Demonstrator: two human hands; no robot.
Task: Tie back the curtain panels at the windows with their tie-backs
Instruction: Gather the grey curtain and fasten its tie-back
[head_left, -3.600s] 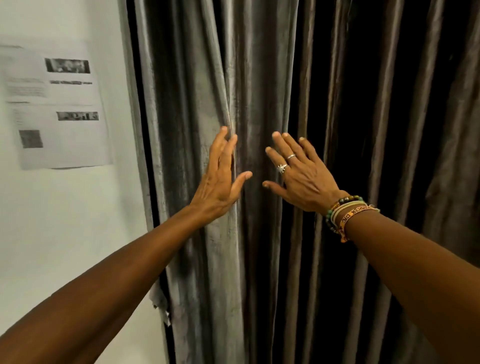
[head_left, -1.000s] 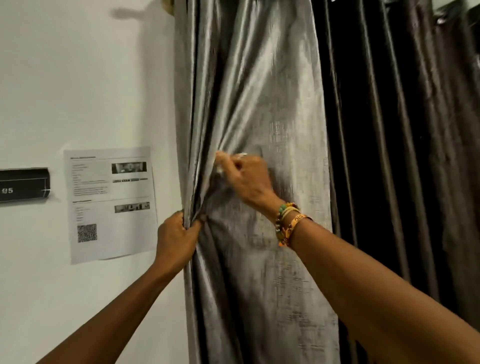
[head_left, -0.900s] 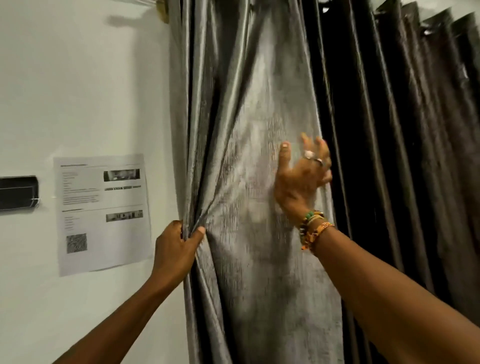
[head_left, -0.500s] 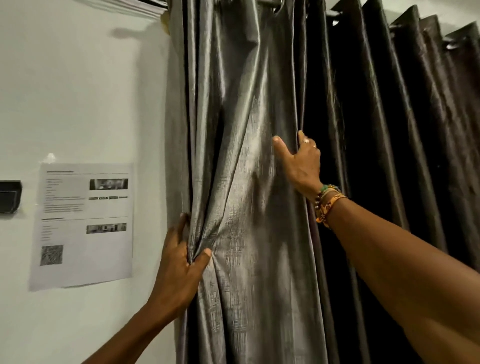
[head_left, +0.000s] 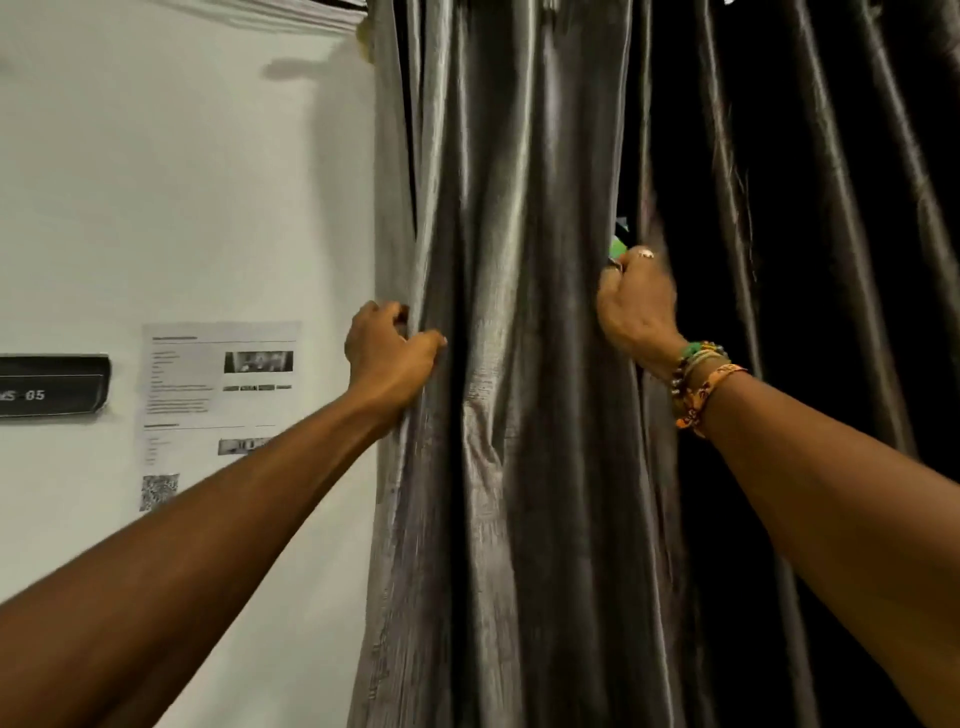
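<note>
A shiny grey curtain panel (head_left: 524, 364) hangs in folds in the middle of the head view, beside a white wall. My left hand (head_left: 387, 358) grips the panel's left edge, thumb on the front of the cloth. My right hand (head_left: 636, 306), with rings and bead bracelets at the wrist, grips the panel's right edge, fingers curled round the fold. A thin bright gap (head_left: 619, 240) shows just above the right hand. I see no tie-back.
A darker curtain panel (head_left: 810, 260) hangs in deep folds to the right. On the white wall (head_left: 182, 182) at left are a printed sheet with a QR code (head_left: 221, 410) and a black sign plate (head_left: 52, 384).
My left hand has slid up the curtain's left edge. My right hand has closed round the right edge, gathering the panel into tighter folds. The view has shifted down and right.
</note>
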